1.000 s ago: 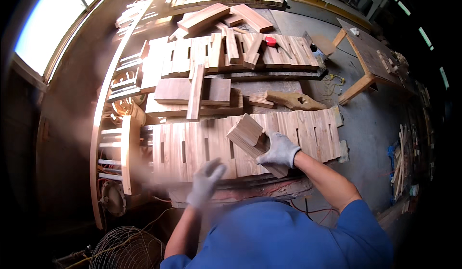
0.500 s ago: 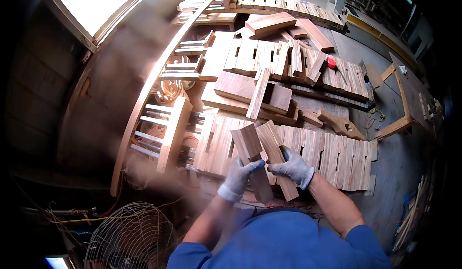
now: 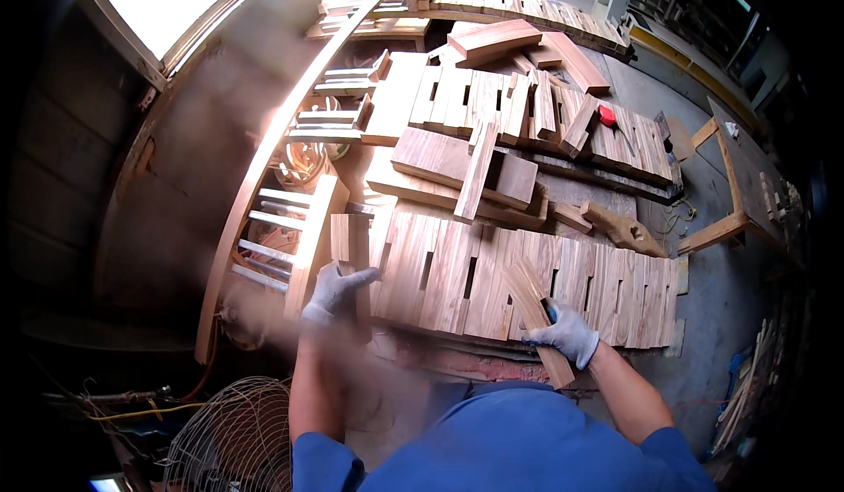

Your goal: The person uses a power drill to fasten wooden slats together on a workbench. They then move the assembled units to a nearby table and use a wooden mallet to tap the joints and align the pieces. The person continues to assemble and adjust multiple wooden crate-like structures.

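My left hand (image 3: 336, 291), in a white work glove, is closed around a short wooden block (image 3: 350, 240) at the left end of a long row of wooden pieces (image 3: 444, 268). The block stands nearly upright in the picture, its lower part running down past my fingers. Further right, my gloved right hand (image 3: 571, 335) grips a second wooden block (image 3: 529, 291), tilted with its top to the left, over the front of the same row. Narrow dark slots show between several pieces in the row.
Left of the row stands a clamp frame with metal bars (image 3: 280, 212) and a thick wooden beam (image 3: 314, 241). Behind lie thick boards (image 3: 431, 156), another row of pieces (image 3: 475, 96) and a red-topped tool (image 3: 607, 116). A wire-cage fan (image 3: 230, 439) stands at lower left.
The two blocks, close together before, are now apart. My left hand has carried its block left to the row's end; my right hand has shifted slightly right and down with its block.
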A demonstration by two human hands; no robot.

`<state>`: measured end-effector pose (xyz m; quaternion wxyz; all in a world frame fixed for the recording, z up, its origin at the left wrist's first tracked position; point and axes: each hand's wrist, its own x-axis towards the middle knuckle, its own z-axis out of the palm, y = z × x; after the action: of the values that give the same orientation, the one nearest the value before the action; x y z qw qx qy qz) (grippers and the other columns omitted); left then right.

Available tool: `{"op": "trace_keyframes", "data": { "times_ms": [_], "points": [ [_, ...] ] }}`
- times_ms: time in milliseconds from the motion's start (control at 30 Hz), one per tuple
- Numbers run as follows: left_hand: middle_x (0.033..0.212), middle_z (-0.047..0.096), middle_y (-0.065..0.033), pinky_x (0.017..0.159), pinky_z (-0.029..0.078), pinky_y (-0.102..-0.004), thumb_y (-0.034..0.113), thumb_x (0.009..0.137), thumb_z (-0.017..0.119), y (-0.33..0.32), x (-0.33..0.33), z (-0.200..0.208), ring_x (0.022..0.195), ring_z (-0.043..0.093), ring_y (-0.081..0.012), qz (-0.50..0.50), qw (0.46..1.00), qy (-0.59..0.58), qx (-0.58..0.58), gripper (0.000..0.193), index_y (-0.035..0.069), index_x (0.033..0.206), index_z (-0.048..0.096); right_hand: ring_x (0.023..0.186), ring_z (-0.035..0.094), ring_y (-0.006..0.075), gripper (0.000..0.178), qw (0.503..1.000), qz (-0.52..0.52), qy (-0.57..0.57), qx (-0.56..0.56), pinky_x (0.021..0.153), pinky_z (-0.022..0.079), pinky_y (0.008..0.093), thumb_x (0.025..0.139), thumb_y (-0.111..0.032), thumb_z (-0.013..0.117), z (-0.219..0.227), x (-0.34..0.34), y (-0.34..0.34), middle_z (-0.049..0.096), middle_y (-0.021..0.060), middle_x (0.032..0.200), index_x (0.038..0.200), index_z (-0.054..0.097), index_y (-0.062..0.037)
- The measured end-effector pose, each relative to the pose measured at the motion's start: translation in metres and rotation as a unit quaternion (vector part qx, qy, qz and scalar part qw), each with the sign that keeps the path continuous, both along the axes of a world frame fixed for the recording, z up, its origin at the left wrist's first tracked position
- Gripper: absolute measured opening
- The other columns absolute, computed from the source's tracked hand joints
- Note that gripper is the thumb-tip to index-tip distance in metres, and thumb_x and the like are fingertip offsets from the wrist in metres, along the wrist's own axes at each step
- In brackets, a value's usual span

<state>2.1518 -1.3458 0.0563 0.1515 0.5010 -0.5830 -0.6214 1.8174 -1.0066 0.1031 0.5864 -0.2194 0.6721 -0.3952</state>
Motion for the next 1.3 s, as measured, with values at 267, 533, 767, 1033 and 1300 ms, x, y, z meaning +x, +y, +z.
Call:
{"op": "trace_keyframes", "data": {
  "times_ms": [267,533,767,1033,1300],
  "points": [
    [0.119,0.075,-0.0218,0.096,0.058,-0.0369,0.034,0.076,0.091,-0.048,-0.031,-0.030,0.107,0.074,-0.0273,0.009,0.943,-0.278,-0.184,0.071,-0.001,0.132,0.067,0.097,0.066,0.0149,0.063,0.999,-0.032,0.005,-0.018,0.090,0.057,0.0314,0.079,-0.013,0.089,0.010,0.008,0.010,0.070,0.0069,0.111,0.133,0.060,0.0036],
    [0.116,0.079,-0.0168,0.095,0.055,-0.0363,0.033,0.103,0.070,-0.080,-0.028,-0.099,0.105,0.073,-0.0263,-0.011,0.971,-0.215,-0.106,0.044,0.001,0.132,0.072,0.096,0.068,0.0170,0.058,0.995,-0.087,-0.052,-0.021,0.090,0.058,0.0319,0.081,-0.012,0.087,0.005,0.008,0.019,0.070,0.0080,0.110,0.131,0.062,0.0022],
    [0.125,0.075,-0.0207,0.108,0.048,-0.0425,0.044,0.105,0.058,-0.078,-0.020,-0.129,0.122,0.068,-0.0363,-0.006,0.946,-0.270,-0.178,0.048,0.005,0.127,0.075,0.101,0.067,0.0162,0.063,0.999,-0.034,-0.020,-0.006,0.093,0.057,0.0318,0.082,-0.012,0.088,-0.006,0.001,0.015,0.070,0.0086,0.114,0.136,0.059,0.0038],
    [0.118,0.076,-0.0218,0.104,0.052,-0.0446,0.040,0.100,0.069,-0.031,-0.054,-0.061,0.115,0.071,-0.0378,0.011,0.896,-0.379,-0.232,0.047,0.001,0.126,0.073,0.107,0.066,0.0181,0.066,0.998,-0.012,0.054,-0.028,0.098,0.054,0.0339,0.081,-0.016,0.087,0.007,0.000,0.001,0.070,0.0127,0.121,0.137,0.059,0.0061],
    [0.131,0.071,-0.0226,0.102,0.055,-0.0369,0.034,0.104,0.070,0.108,-0.113,0.032,0.118,0.071,-0.0274,-0.036,0.986,0.140,-0.083,0.054,-0.004,0.141,0.063,0.101,0.068,0.0351,0.046,0.803,0.262,0.500,-0.192,0.093,0.055,0.0438,0.080,-0.020,0.079,0.021,0.006,-0.032,0.068,0.0141,0.108,0.123,0.067,-0.0064]
  ]
}}
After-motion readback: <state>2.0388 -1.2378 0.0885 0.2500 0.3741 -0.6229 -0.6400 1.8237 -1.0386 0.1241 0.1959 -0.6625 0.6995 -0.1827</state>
